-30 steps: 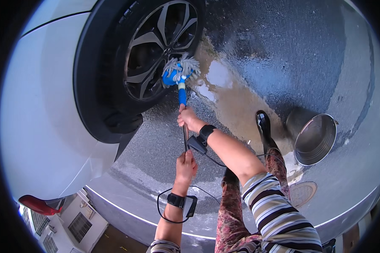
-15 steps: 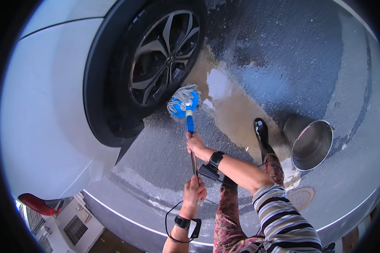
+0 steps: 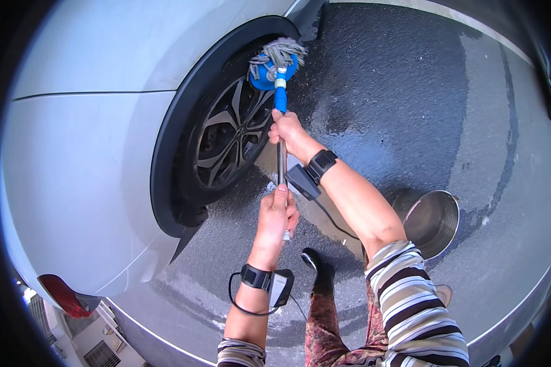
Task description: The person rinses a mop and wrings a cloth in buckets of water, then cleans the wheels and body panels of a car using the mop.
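Two hands [image 3: 278,214] [image 3: 292,131], one mop [image 3: 279,66], one wheel [image 3: 240,131]

- The whole left side was blocked by the white car [image 3: 92,153].
- The way ahead and a bit left was closed off by the wheel [image 3: 236,137], and its far edge was partly covered by the mop head [image 3: 278,64].
- Wide room was left over the wet ground [image 3: 398,92], to the right of the mop head and the right hand [image 3: 291,131].
- Low down on the right, the way was blocked by the metal bucket [image 3: 431,226], partly hidden by the right arm.
- The gap between the right hand and the left hand [image 3: 277,214] was crossed by the mop stick [image 3: 281,162].
- Room beside both wrists was crossed by thin black wires [image 3: 337,225].
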Motion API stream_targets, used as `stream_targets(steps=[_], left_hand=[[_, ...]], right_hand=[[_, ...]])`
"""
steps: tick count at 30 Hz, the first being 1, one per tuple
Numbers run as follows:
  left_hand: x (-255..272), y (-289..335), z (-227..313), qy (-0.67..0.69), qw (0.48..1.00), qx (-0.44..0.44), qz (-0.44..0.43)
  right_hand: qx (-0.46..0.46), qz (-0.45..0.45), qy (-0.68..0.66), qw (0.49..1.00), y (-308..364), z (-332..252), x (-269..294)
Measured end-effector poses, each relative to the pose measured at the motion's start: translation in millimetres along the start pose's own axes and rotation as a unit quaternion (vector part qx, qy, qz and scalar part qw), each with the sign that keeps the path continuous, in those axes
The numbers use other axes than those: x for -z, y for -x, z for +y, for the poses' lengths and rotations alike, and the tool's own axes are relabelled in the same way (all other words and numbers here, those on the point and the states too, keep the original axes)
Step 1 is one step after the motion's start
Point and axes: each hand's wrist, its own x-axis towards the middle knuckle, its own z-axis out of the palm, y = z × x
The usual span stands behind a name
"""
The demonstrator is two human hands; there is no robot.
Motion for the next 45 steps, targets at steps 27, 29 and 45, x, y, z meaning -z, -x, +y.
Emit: stream_targets(steps=[27,29,45], left_hand=[[36,305,-153,0.109,0.986,0.116,0.057],[40,321,-163,0.089,0.986,0.139,0.013],[-131,305,-211,0.043,0.901,0.319,-0.291]], right_hand=[[-0.071,0.029,0.282,0.956,292,224,12],[-0.074,0.079,0.246,0.963,319,222,36],[0.053,0.278,-0.050,0.958,453,131,320]])
